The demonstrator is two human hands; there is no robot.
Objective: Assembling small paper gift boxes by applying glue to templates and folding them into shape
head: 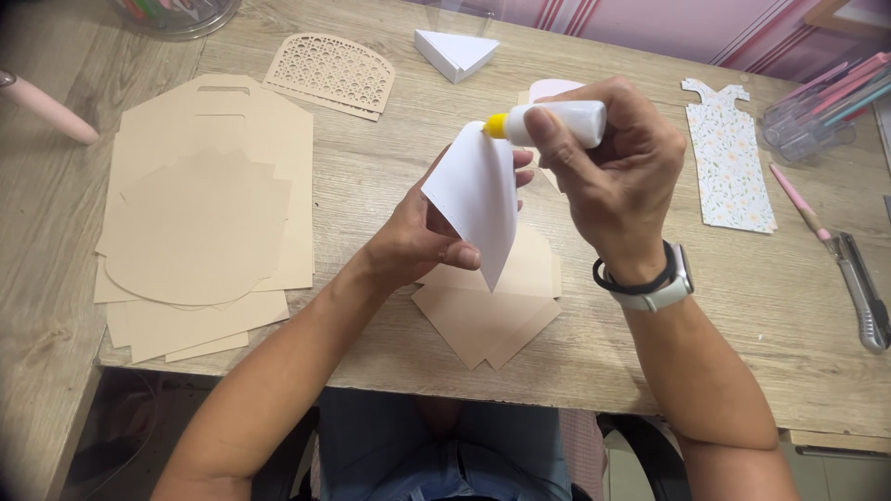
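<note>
Few packages show here, and no labels, signs or screens. A small white glue bottle with a yellow nozzle sits in the right hand above the middle of the surface, lying sideways with the nozzle pointing left. At the far left edge stands a clear round plastic tub with coloured pens inside. At the far right lies a clear plastic pen case holding pink and teal pens.
</note>
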